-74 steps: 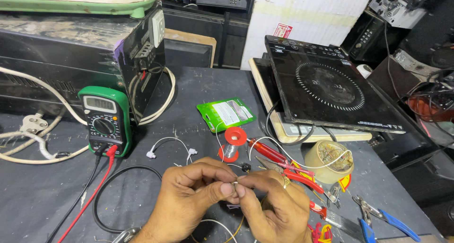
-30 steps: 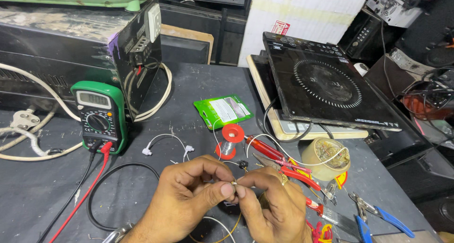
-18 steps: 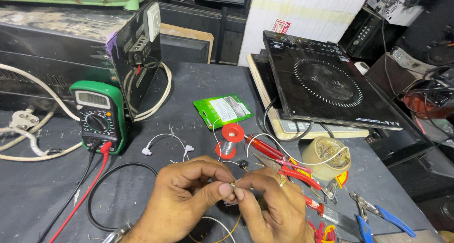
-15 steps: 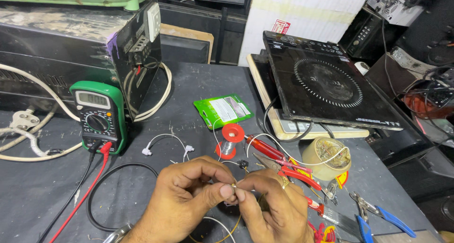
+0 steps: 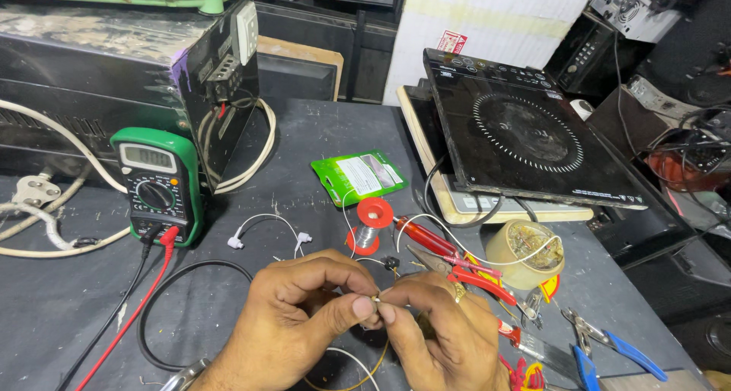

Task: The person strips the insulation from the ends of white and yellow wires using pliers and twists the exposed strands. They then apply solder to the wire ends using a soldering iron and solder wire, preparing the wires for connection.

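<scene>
Pinching a tiny component (image 5: 376,294) between the fingertips of our left hand (image 5: 297,322) and right hand (image 5: 442,330), we could drop it — among bench (image 5: 320,132) clutter.

Tiny metal part pinched between two thumbs

A small silvery component (image 5: 375,294), too small to make out in detail, is held just in front of the red solder spool (image 5: 368,222), with a thin yellowish wire (image 5: 364,372) curving down from it toward the bench's near edge.

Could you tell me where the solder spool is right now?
The red solder spool stands mid-bench, just below the green packet and above both hands.
</scene>
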